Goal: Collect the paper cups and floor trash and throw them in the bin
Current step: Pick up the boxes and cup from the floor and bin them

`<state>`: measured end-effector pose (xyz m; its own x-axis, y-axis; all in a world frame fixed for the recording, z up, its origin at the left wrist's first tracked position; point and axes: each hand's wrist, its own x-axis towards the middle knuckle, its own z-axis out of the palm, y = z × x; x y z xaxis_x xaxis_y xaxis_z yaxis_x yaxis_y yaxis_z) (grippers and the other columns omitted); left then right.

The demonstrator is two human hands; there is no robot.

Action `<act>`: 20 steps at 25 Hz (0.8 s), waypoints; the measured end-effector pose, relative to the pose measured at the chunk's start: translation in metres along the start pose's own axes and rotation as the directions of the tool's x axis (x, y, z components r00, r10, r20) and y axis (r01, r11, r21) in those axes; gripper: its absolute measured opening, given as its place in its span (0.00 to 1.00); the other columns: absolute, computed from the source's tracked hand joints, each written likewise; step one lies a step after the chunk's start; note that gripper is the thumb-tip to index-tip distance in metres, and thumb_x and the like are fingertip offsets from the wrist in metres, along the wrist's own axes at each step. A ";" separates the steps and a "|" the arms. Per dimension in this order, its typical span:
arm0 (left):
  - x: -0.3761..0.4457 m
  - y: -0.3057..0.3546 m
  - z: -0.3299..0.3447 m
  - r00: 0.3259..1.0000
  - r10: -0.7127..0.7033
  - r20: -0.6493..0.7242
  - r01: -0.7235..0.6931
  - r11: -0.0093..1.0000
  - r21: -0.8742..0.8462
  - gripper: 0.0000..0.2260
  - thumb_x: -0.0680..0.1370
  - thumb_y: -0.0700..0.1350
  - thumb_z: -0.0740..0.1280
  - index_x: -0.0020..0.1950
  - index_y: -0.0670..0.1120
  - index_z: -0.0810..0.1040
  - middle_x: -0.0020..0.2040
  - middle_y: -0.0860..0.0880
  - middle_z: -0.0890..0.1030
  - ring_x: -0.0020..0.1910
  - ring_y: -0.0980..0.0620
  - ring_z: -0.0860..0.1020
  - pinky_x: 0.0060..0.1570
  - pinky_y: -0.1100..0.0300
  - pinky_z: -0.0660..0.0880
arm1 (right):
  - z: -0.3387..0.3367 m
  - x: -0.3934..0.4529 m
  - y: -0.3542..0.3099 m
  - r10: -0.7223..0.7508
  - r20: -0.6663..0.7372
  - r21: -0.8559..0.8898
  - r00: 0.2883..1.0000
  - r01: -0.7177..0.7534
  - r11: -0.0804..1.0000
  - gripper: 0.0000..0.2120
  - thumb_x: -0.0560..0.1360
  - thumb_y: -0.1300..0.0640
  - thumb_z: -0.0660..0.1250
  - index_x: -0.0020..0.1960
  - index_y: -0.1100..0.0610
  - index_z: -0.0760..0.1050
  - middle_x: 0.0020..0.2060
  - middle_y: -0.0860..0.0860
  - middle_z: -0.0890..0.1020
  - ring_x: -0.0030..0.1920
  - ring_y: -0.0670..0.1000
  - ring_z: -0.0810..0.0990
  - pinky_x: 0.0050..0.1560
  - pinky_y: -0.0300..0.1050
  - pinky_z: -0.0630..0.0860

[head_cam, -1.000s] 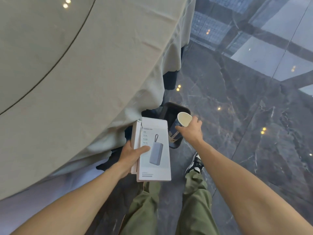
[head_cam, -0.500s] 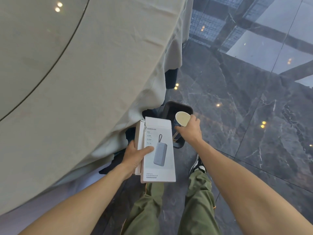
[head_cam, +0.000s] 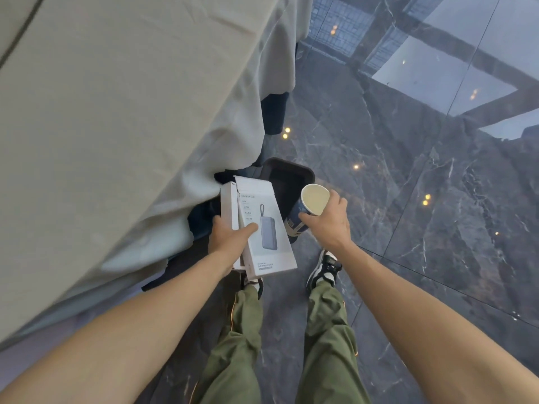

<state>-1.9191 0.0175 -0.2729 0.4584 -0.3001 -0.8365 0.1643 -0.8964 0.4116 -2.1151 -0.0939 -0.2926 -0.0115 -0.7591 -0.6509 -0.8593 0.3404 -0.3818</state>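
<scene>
My left hand [head_cam: 230, 237] grips a white cardboard box [head_cam: 262, 228] printed with a power bank picture, held flat and pointing away from me. My right hand [head_cam: 328, 221] holds a blue paper cup [head_cam: 309, 205] with a pale inside, tilted so its mouth faces up toward me. Both are held over the near edge of a black rectangular bin [head_cam: 303, 173] that stands on the floor just beyond them. The box covers the bin's left part.
A table under a grey-green cloth [head_cam: 131, 112] fills the left side, its hem hanging close beside the bin. The dark glossy marble floor [head_cam: 408, 185] stretches to the right. My legs in green trousers and my sneakers [head_cam: 323, 269] stand below the hands.
The view has drawn nearer to the bin. The cup in my right hand has shifted slightly right and toward me. The box stays in my left hand.
</scene>
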 end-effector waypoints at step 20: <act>0.004 -0.008 0.000 0.980 -0.198 0.028 0.200 0.967 -0.157 0.25 0.75 0.58 0.76 0.64 0.45 0.72 0.56 0.46 0.82 0.51 0.46 0.82 0.43 0.51 0.82 | 0.015 -0.019 0.004 0.226 0.564 0.418 0.795 -0.510 0.751 0.11 0.73 0.56 0.69 0.53 0.61 0.80 0.40 0.56 0.85 0.36 0.55 0.83 0.33 0.41 0.75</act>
<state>-1.9186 0.0235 -0.2798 0.3924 -0.1259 -0.9112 0.3874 -0.8758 0.2878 -2.1102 -0.0696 -0.2912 0.0852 -0.2137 -0.9732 -0.4259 0.8752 -0.2295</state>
